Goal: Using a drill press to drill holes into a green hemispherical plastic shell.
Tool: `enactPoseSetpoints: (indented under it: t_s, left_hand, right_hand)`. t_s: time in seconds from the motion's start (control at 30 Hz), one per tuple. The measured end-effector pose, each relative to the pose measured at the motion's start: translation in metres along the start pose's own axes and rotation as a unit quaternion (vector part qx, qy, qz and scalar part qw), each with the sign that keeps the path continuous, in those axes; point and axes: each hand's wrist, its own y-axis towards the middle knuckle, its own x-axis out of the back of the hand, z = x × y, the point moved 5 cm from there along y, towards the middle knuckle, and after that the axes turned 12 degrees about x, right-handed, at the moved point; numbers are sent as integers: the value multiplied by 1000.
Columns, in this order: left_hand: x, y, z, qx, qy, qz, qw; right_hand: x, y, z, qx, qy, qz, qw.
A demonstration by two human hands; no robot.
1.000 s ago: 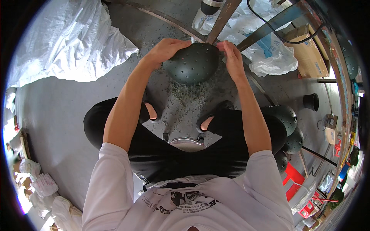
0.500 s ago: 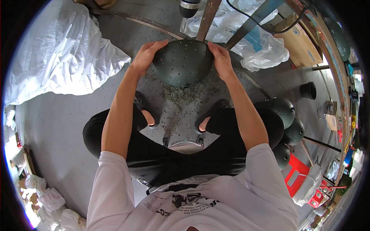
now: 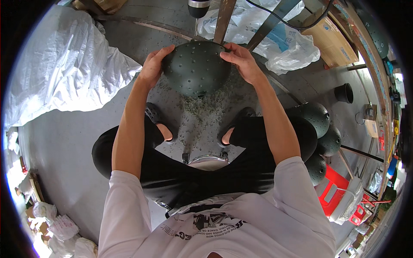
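Observation:
Between my two hands is a dark green plastic ball or dome (image 3: 197, 69), dotted with small holes and with a short nub on its near edge. My left hand (image 3: 154, 64) grips its left side, thumb along the upper rim and fingers partly hidden behind. At the upper right edge, my right hand (image 3: 241, 61) grips it with the thumb on top and fingers round the far side. Beneath it, green shavings (image 3: 204, 107) are strewn over the grey floor between my feet. The dome's underside is hidden.
More green dotted domes (image 3: 316, 118) lie beside my right knee, near a red stool (image 3: 333, 189). A white sack (image 3: 64, 64) spreads at left. Beyond the dome stand metal legs (image 3: 224, 21), a black-and-silver tool end (image 3: 198, 7) and clear plastic bags (image 3: 292, 51). A black pot (image 3: 343, 93) sits right.
The dome has shifted slightly left with both hands. My right hand has moved its thumb onto the dome's surface, its fingers further over the far edge.

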Motion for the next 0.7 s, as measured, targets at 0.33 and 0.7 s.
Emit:
enactPoseSetpoints:
  t_s: [0.33, 0.7]
  left_hand:
    - [3, 4, 1, -11, -4, 6, 1000]
    - [-3, -3, -3, -17, -9, -2, 1000]
  right_hand:
    - [10, 1, -13, -32, 130, -13, 991]
    - [8, -4, -8, -38, 105, -14, 994]
